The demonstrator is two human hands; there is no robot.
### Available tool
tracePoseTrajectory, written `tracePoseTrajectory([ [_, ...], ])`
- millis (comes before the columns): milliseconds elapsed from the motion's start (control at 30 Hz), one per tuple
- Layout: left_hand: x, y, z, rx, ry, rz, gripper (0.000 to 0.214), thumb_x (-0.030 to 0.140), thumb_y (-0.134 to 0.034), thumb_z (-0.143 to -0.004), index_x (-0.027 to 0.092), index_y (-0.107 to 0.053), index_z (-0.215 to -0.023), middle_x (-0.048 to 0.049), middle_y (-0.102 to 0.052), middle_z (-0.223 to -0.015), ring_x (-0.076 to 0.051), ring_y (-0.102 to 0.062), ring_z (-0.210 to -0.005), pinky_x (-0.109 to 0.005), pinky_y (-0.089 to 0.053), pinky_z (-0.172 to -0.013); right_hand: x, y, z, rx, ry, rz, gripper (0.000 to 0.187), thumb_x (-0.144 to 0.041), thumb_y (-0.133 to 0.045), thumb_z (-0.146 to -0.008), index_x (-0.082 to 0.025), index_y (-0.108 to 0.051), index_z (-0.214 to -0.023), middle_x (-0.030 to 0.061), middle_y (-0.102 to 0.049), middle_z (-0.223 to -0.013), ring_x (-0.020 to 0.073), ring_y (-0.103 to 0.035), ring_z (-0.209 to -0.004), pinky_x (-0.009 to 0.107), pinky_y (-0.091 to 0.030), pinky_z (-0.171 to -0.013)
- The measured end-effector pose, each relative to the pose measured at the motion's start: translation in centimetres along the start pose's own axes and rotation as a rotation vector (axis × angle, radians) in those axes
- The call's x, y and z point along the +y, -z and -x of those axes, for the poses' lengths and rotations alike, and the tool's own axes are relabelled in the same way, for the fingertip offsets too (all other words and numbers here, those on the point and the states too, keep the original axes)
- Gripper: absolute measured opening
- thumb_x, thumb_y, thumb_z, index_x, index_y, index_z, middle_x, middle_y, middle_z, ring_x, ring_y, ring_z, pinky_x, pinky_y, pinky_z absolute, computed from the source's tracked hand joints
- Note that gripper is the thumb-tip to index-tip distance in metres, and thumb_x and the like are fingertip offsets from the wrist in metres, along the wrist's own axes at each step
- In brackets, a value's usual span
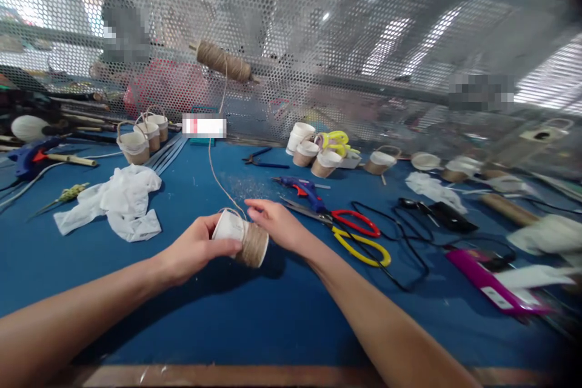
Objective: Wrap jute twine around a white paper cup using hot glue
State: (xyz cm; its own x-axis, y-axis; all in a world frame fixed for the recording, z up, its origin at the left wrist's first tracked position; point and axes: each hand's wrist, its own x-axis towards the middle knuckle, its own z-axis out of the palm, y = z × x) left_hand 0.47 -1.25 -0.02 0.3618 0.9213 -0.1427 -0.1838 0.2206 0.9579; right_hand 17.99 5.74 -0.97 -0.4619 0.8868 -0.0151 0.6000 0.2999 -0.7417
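Observation:
My left hand (195, 248) is closed round a small white paper cup (231, 228) lying on its side, its lower half wrapped in brown twine (253, 245). My right hand (277, 222) rests against the wrapped end, fingers curled where the twine strand meets the cup. The strand (217, 179) runs up from the cup to a twine spool (224, 61) mounted on the perforated metal screen. Both hands hover just above the blue table cover (236, 315).
Red- and yellow-handled scissors (354, 233) and a blue glue gun (305, 190) lie right of my hands. White cloth (118, 200) lies to the left. Twine-wrapped cups (140, 136) stand at the back left, with others (318, 154) further right. Black cables (409, 236) and a magenta tool (495, 282) are on the right.

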Motion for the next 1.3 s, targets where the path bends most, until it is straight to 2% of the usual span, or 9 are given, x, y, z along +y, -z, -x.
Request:
tracePoseTrajectory([
  [200,-0.2,0.0,0.0,-0.029,-0.002,-0.107,0.022,0.023,-0.067,-0.059,0.013,-0.059,-0.076,0.0007,-0.057,-0.069,-0.012,-0.048,-0.064,-0.024,-0.039,-0.065,-2.5,1.2,1.8,0.069,0.114,-0.063,0.034,-0.036,-0.040,-0.088,-0.016,-0.065,-0.081,0.0057,-0.064,-0.081,0.0160,-0.057,-0.077,0.032,-0.045,-0.074],
  [333,-0.6,0.0,0.0,-0.064,0.001,-0.142,0.017,0.023,-0.065,-0.061,0.012,-0.057,-0.071,0.0035,-0.050,-0.061,-0.009,-0.042,-0.056,-0.022,-0.034,-0.057,-4.2,0.5,3.2,-0.037,0.357,-0.212,0.033,-0.036,-0.037,-0.091,-0.021,-0.066,-0.096,0.0060,-0.059,-0.108,0.0169,-0.053,-0.104,0.035,-0.041,-0.090],
  [467,-1.0,-0.2,0.0,-0.117,0.019,-0.118,0.017,0.023,-0.065,-0.062,0.012,-0.056,-0.071,0.0039,-0.049,-0.061,-0.008,-0.041,-0.055,-0.021,-0.033,-0.056,-4.0,-0.1,3.2,-0.092,0.399,-0.283,0.037,-0.040,-0.033,-0.091,-0.023,-0.062,-0.106,0.0063,-0.054,-0.120,0.0173,-0.049,-0.111,0.036,-0.039,-0.093],
  [567,-1.0,-0.3,0.1,-0.114,0.018,-0.078,0.022,0.022,-0.066,-0.063,0.012,-0.059,-0.080,0.0012,-0.057,-0.070,-0.010,-0.047,-0.061,-0.023,-0.038,-0.064,-2.7,1.2,2.2,0.099,0.272,-0.298,0.035,-0.040,-0.034,-0.091,-0.021,-0.059,-0.107,0.0070,-0.060,-0.113,0.0167,-0.057,-0.100,0.033,-0.047,-0.082],
  [667,-0.8,-0.3,0.2,-0.095,0.005,-0.094,0.022,0.023,-0.066,-0.064,0.012,-0.060,-0.082,-0.0003,-0.059,-0.073,-0.012,-0.050,-0.065,-0.024,-0.039,-0.066,-0.8,4.3,1.0,0.500,-0.021,0.104,0.031,-0.036,-0.038,-0.089,-0.017,-0.059,-0.100,0.0071,-0.066,-0.099,0.0167,-0.061,-0.089,0.030,-0.047,-0.079],
  [733,-0.8,-0.3,0.3,-0.082,0.006,-0.115,0.022,0.024,-0.066,-0.064,0.012,-0.060,-0.081,-0.0003,-0.059,-0.071,-0.012,-0.050,-0.064,-0.024,-0.040,-0.066,0.9,6.6,0.2,0.594,-0.181,0.220,0.030,-0.034,-0.043,-0.088,-0.012,-0.058,-0.099,0.0121,-0.065,-0.096,0.0227,-0.060,-0.092,0.036,-0.044,-0.082],
  [867,-0.7,-0.3,0.4,-0.060,-0.022,-0.167,0.022,0.026,-0.066,-0.064,0.012,-0.060,-0.080,-0.0002,-0.057,-0.070,-0.012,-0.048,-0.063,-0.024,-0.040,-0.064,4.4,9.4,-1.5,0.492,-0.426,0.316,0.023,-0.028,-0.056,-0.082,-0.012,-0.059,-0.097,0.0108,-0.061,-0.101,0.0235,-0.057,-0.094,0.041,-0.044,-0.082],
  [1033,-0.6,0.0,0.3,-0.011,-0.079,-0.247,0.022,0.028,-0.066,-0.064,0.012,-0.060,-0.078,0.0003,-0.056,-0.067,-0.012,-0.047,-0.060,-0.023,-0.039,-0.059,6.5,9.1,-3.1,0.357,-0.560,0.274,0.028,-0.031,-0.050,-0.086,-0.018,-0.053,-0.111,0.0073,-0.054,-0.113,0.0184,-0.056,-0.094,0.038,-0.048,-0.077],
  [1300,-0.9,0.9,-0.4,0.003,-0.081,-0.274,0.024,0.027,-0.064,-0.066,0.011,-0.059,-0.082,-0.0006,-0.058,-0.071,-0.012,-0.050,-0.063,-0.023,-0.041,-0.064,1.2,7.9,1.1,0.355,-0.337,-0.061,0.008,-0.018,-0.058,-0.075,-0.017,-0.054,-0.080,-0.0012,-0.057,-0.066,0.0087,-0.053,-0.054,0.022,-0.047,-0.054],
])
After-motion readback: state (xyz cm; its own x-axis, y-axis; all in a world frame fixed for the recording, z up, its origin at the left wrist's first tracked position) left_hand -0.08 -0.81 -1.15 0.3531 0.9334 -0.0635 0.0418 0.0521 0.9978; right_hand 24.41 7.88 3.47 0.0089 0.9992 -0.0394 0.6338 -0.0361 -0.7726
